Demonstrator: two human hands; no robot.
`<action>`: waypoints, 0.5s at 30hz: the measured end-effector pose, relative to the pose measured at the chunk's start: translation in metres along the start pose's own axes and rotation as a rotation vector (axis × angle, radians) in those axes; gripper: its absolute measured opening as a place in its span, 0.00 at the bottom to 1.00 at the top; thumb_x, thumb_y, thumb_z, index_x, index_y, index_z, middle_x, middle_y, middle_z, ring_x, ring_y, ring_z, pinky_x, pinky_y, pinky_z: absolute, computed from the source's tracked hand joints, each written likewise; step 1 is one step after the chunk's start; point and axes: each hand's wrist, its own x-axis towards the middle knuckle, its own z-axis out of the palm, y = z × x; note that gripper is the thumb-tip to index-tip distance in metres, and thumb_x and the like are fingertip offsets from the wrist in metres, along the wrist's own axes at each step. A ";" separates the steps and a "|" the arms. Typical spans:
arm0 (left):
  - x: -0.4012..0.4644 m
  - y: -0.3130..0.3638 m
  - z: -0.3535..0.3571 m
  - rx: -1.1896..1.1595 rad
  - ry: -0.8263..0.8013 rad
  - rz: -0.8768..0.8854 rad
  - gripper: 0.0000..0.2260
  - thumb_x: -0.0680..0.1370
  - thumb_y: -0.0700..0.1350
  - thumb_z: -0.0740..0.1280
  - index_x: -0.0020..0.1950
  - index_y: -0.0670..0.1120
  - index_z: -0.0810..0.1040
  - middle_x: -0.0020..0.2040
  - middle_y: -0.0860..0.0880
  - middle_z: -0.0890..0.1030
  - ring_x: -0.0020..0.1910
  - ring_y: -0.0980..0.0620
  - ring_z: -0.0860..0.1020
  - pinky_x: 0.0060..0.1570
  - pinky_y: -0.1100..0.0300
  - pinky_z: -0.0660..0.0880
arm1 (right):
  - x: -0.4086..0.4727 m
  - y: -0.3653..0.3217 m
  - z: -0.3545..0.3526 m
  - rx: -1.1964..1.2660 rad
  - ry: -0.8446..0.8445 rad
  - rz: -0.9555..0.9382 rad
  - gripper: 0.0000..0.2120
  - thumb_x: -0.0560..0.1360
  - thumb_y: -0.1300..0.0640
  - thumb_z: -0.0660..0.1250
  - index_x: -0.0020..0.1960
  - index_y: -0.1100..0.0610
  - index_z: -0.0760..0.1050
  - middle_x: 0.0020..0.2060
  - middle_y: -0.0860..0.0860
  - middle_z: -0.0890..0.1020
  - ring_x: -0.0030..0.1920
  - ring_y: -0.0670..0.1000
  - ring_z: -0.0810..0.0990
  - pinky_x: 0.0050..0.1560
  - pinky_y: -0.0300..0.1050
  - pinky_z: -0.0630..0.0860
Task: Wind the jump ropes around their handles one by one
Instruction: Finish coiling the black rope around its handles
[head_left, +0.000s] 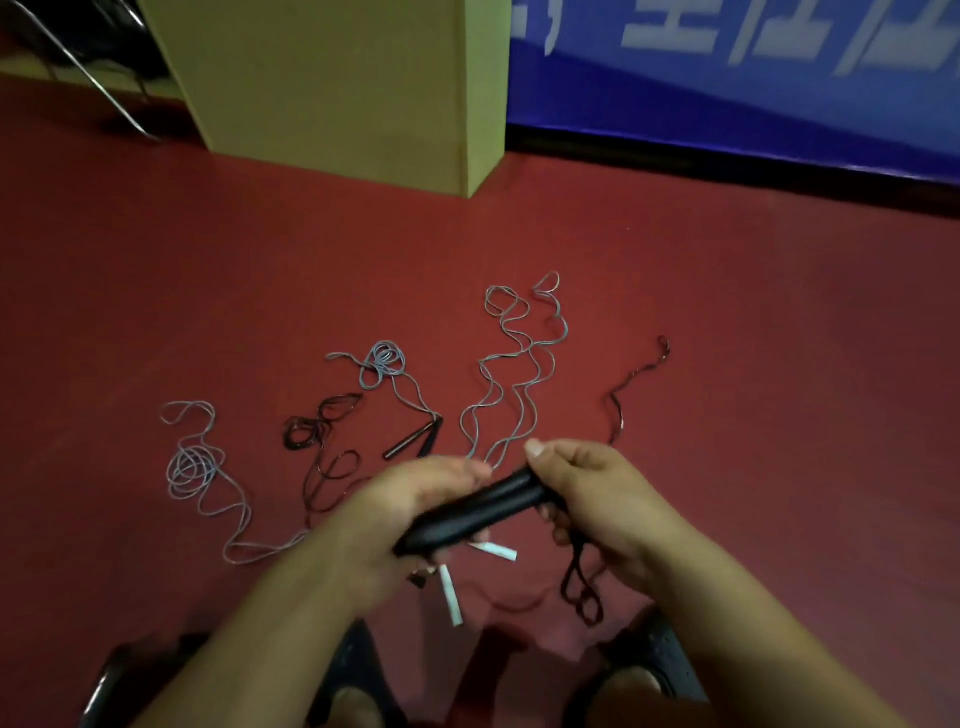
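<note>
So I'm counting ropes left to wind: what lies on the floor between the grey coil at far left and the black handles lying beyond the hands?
In the head view, a dark rope tangle lies between the grey coil and the black handles.

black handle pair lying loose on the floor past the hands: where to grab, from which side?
Take the black handle pair at mid-length, pinching across both handles together, coming straight down from above. They lie flat and side by side on the red floor, and the grey rope leaves from the far end, so the middle looks clear.

Yellow-green cabinet (332, 88) on red floor (753, 364); blue banner (753, 93) behind.
</note>
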 end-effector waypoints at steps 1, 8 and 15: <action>0.004 0.006 -0.001 -0.196 0.039 -0.009 0.11 0.74 0.42 0.64 0.54 0.41 0.80 0.42 0.38 0.85 0.28 0.45 0.81 0.22 0.65 0.71 | 0.005 -0.007 0.002 0.063 0.049 -0.006 0.15 0.81 0.50 0.62 0.39 0.56 0.74 0.25 0.51 0.72 0.25 0.47 0.65 0.28 0.42 0.64; 0.032 0.027 0.007 -0.539 0.131 0.057 0.36 0.72 0.64 0.66 0.69 0.38 0.71 0.60 0.39 0.81 0.50 0.44 0.85 0.50 0.51 0.80 | 0.046 -0.025 0.012 0.067 0.341 -0.203 0.13 0.81 0.51 0.61 0.41 0.53 0.77 0.27 0.45 0.77 0.28 0.47 0.67 0.36 0.48 0.67; 0.052 0.011 0.027 -0.217 0.089 0.142 0.04 0.79 0.45 0.67 0.50 0.47 0.80 0.48 0.47 0.85 0.48 0.51 0.82 0.60 0.48 0.75 | 0.053 -0.021 0.029 0.086 0.252 -0.085 0.06 0.81 0.55 0.62 0.48 0.54 0.77 0.34 0.49 0.77 0.29 0.45 0.69 0.33 0.43 0.67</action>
